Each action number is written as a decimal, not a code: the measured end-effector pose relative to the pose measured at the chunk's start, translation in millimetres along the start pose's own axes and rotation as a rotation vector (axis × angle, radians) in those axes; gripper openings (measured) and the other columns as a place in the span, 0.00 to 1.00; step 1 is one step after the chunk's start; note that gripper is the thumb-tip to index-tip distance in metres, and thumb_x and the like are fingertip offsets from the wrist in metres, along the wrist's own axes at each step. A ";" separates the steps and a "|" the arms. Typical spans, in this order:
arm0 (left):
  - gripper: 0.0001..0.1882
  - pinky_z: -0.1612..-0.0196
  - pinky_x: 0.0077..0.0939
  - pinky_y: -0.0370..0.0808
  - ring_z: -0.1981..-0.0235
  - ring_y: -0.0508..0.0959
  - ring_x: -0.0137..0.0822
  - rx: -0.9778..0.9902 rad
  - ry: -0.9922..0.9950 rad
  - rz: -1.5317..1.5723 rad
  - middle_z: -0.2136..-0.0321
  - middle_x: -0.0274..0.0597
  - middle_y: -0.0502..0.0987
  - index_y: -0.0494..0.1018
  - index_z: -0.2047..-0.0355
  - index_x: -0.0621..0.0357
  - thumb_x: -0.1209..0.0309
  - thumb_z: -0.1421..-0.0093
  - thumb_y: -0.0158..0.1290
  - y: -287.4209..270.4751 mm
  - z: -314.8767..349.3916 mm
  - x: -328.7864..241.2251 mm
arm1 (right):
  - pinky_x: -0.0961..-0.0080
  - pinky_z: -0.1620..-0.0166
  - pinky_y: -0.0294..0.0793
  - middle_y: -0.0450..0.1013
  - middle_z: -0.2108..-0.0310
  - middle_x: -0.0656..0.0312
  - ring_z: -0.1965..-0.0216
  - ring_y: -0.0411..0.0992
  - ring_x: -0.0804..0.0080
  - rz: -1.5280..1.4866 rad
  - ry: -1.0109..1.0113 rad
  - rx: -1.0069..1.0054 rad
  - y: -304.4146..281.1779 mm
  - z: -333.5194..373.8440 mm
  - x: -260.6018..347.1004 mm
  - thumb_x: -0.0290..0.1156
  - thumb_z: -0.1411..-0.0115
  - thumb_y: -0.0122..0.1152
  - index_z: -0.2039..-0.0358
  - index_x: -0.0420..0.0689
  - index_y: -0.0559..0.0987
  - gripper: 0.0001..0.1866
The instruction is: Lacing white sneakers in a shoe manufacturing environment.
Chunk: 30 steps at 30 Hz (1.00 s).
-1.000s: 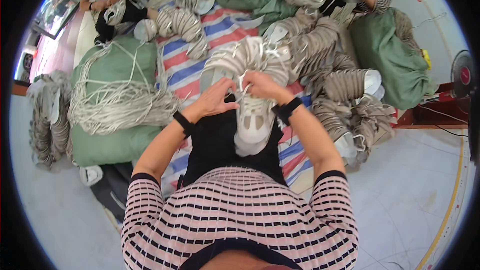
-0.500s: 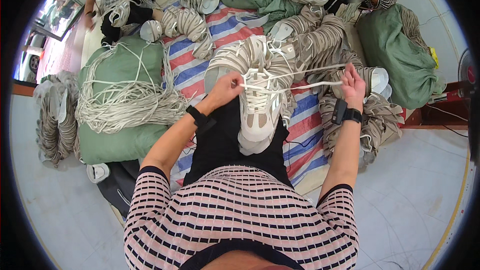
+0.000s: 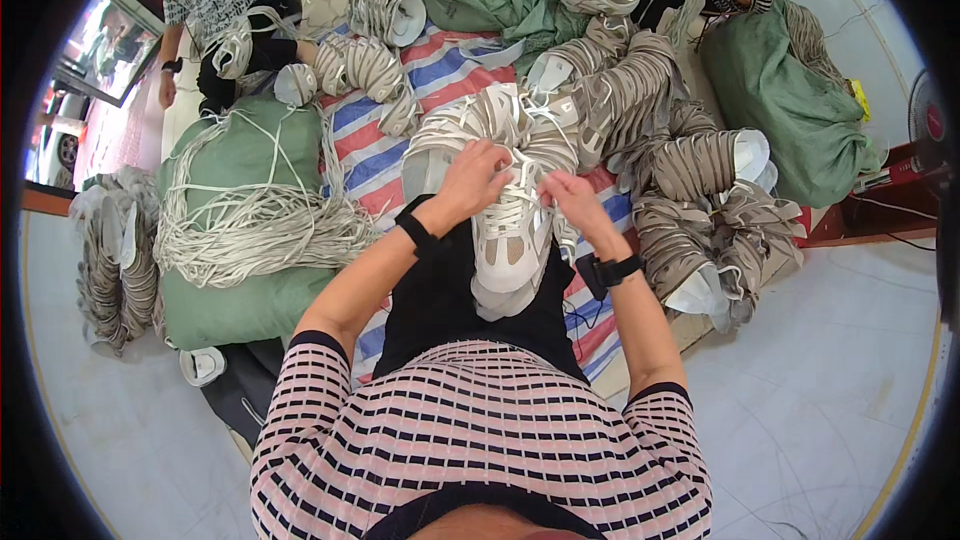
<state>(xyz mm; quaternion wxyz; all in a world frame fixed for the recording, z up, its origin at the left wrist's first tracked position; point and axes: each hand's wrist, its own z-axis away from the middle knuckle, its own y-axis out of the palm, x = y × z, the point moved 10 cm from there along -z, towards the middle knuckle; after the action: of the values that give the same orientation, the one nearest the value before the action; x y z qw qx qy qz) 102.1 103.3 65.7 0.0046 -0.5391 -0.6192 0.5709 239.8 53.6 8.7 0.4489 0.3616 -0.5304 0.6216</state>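
Note:
A beige and white shoe upper [image 3: 505, 248] lies across my black-clad lap, toe toward me. White shoelace [image 3: 519, 208] crosses its front through the eyelets. My left hand [image 3: 477, 178] is at the upper's left side near the top eyelets, its fingers closed in a pinch at the lace. Opposite it, my right hand [image 3: 577, 202] pinches the lace at the right edge of the opening. The fingers hide part of the lace and the top eyelets. A curved row of nested uppers [image 3: 462, 122] fans out just beyond my hands.
Left of me, a bundle of white laces [image 3: 265, 240] lies over a green sack [image 3: 245, 315]. Stacked uppers [image 3: 690, 165] stand on the right, on a striped sheet [image 3: 362, 130]. Another green sack [image 3: 780, 100] is beyond them. Two people sit at the far side, one handling uppers.
My right hand has come in from the far right to the upper, and the stretched lace is no longer drawn out. My left hand has shifted slightly right, over the upper's edge.

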 end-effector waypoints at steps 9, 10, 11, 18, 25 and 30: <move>0.05 0.66 0.33 0.68 0.68 0.72 0.42 0.112 -0.142 0.075 0.75 0.42 0.71 0.71 0.76 0.59 0.75 0.55 0.55 16.0 -5.3 1.3 | 0.76 0.72 0.63 0.70 0.84 0.65 0.80 0.68 0.75 0.222 -0.019 -0.049 2.6 4.8 0.8 0.42 0.45 0.50 0.77 0.45 0.78 0.15; 0.05 0.66 0.33 0.68 0.68 0.72 0.42 0.112 -0.142 0.075 0.75 0.42 0.71 0.71 0.76 0.59 0.75 0.55 0.55 15.8 -7.5 1.8 | 0.77 0.73 0.63 0.70 0.85 0.66 0.80 0.67 0.76 0.153 0.015 -0.014 7.3 3.2 -5.2 0.41 0.46 0.50 0.79 0.44 0.77 0.15; 0.04 0.66 0.34 0.67 0.68 0.72 0.43 0.131 -0.088 0.023 0.74 0.42 0.72 0.71 0.77 0.59 0.75 0.55 0.55 17.6 -10.2 -2.1 | 0.78 0.74 0.63 0.69 0.85 0.66 0.80 0.66 0.77 0.084 0.050 0.023 12.5 2.5 -7.5 0.39 0.47 0.51 0.80 0.43 0.76 0.14; 0.06 0.61 0.35 0.62 0.63 0.71 0.41 0.244 0.028 -0.059 0.71 0.40 0.71 0.71 0.74 0.56 0.75 0.56 0.54 28.6 -12.8 -12.3 | 0.85 0.74 0.57 0.65 0.84 0.71 0.80 0.60 0.83 -0.178 0.123 0.121 21.5 1.9 -12.4 0.30 0.47 0.50 0.83 0.42 0.73 0.11; 0.08 0.62 0.35 0.61 0.62 0.70 0.42 0.273 0.035 0.102 0.71 0.40 0.70 0.71 0.74 0.57 0.75 0.58 0.52 36.0 -13.2 -6.5 | 0.84 0.76 0.58 0.65 0.87 0.70 0.82 0.61 0.82 -0.281 0.190 0.291 26.5 -8.9 -4.8 0.33 0.50 0.59 0.86 0.42 0.74 0.12; 0.07 0.64 0.36 0.63 0.67 0.71 0.43 0.266 0.028 0.191 0.74 0.41 0.70 0.71 0.75 0.58 0.75 0.58 0.51 41.4 -13.7 -4.2 | 0.82 0.69 0.64 0.69 0.77 0.67 0.77 0.62 0.79 0.239 0.130 0.320 6.1 -30.2 -20.4 0.37 0.55 0.69 0.68 0.41 0.77 0.17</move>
<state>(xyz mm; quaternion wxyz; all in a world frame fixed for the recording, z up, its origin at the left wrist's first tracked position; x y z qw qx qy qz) 139.7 100.4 43.6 0.0305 -0.5980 -0.4840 0.6381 241.7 79.6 -17.5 0.3421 0.3220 -0.4341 0.7687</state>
